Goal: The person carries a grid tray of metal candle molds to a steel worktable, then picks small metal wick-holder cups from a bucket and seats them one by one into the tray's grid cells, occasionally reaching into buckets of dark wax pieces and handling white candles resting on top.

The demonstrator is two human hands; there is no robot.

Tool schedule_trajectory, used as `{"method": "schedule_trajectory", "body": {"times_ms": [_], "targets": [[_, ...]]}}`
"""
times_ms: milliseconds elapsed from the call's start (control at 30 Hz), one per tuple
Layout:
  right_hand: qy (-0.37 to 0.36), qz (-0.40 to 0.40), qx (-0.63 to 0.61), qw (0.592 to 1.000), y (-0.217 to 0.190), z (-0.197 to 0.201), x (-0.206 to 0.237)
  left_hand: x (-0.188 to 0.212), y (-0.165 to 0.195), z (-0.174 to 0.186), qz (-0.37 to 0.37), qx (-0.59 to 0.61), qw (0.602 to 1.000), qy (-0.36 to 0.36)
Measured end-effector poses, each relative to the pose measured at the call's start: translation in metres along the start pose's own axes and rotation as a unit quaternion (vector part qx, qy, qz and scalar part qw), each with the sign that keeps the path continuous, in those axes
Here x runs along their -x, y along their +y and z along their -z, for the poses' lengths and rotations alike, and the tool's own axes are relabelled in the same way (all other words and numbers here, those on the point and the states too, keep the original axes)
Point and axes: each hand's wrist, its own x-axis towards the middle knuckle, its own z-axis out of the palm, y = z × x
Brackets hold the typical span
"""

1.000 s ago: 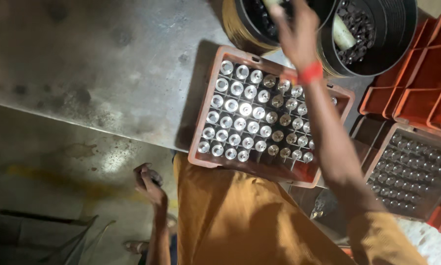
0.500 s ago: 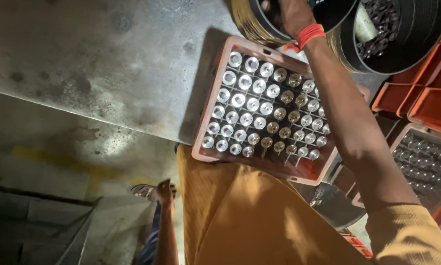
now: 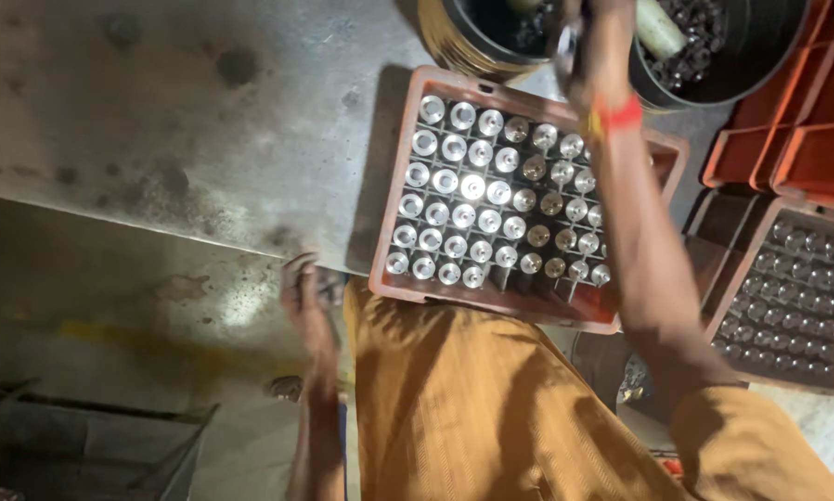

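A person is looking down at a stained grey metal table (image 3: 157, 121). An orange crate (image 3: 663, 153) is sitting at the table's near edge, against the person's orange-brown clothing (image 3: 491, 408). The crate is holding a grid of upright metal cylinders (image 3: 472, 186), bright on its left side and duller on its right.

Beyond the crate's far edge, two black tubs are standing side by side, one (image 3: 454, 37) at the crate's far middle and one (image 3: 760, 46) at its far right corner, which is holding small dark parts and a pale tube. To the right of the crate, a second crate (image 3: 788, 288) of darker cylinders is lying below a stack of orange bins (image 3: 788, 130).

The right hand (image 3: 588, 46), wearing a red wristband, is reaching across the crate to the gap between the tubs, and its fingers are closing round a small metal piece (image 3: 565, 44), though blur is hiding the detail. The left hand (image 3: 307, 297) is hanging just left of the crate's near left corner; its grip cannot be made out.

This is looking like a moment of handling one part between the tubs and the crate. Setting it down would be calling for a steady drop into a free cell on the crate's near right side.
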Motion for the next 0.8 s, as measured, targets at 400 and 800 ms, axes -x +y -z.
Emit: {"method": "schedule_trajectory", "body": {"times_ms": [400, 800], "targets": [[-0.082, 0.260, 0.398, 0.876, 0.083, 0.005, 0.264, 0.063, -0.081, -0.173, 0.383, 0.313, 0.804, -0.331], [-0.176, 0.392, 0.362, 0.827, 0.086, 0.049, 0.281, 0.105, -0.124, -0.145, 0.365, 0.364, 0.799, -0.311]]}}
